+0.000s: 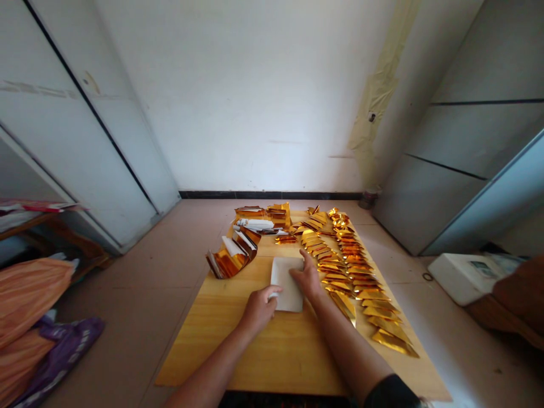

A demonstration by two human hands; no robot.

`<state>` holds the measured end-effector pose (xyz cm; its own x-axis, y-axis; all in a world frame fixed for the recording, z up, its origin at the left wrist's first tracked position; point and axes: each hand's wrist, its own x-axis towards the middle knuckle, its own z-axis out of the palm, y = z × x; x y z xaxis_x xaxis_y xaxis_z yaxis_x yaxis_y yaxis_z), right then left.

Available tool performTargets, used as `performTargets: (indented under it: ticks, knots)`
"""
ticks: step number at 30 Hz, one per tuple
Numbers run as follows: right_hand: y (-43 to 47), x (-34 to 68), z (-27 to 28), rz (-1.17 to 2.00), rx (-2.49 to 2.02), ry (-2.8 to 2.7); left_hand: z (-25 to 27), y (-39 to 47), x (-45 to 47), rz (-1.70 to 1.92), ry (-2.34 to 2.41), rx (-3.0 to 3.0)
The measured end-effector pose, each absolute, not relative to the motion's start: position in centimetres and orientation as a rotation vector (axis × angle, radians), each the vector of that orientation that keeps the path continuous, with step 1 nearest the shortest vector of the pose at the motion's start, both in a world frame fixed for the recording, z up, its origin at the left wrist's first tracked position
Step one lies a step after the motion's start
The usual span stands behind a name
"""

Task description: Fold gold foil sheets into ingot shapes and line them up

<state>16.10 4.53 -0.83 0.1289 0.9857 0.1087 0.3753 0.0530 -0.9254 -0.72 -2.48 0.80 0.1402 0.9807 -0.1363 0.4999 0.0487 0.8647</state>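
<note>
A white, pale-backed sheet of paper [285, 292] lies on the wooden board in front of me. At its left edge is my left hand [258, 309], closed, with the thumb and curled fingers pinching the edge, which looks slightly turned up. Over the right edge rests my right hand [308, 277], fingers stretched out and thumb apart, touching the paper. Rows of folded gold foil paper pieces [355, 260] run down the board's right side. Stacks of gold foil sheets [232, 255], curled and showing white backs, stand at the upper left.
The wooden board [221, 340] sits low over a tiled floor [127, 300]. Orange and purple bags [34, 317] lie at the left, by a wooden stand. A white box [461, 277] is on the right. Grey cabinets [463, 130] flank both sides, with a white wall behind.
</note>
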Motion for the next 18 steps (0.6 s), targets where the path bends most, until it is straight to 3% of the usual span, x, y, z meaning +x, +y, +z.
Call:
performTargets:
  ticks: [10,18]
  knots:
    - [3.6,15.1,-0.1,0.386,-1.717,-1.958,3.6,-2.1,-1.7,0.226,1.716,2.053]
    - [3.1,15.0,1.2,0.31,-1.791,-2.121,2.9,-1.8,-2.9,0.308,1.374,2.481]
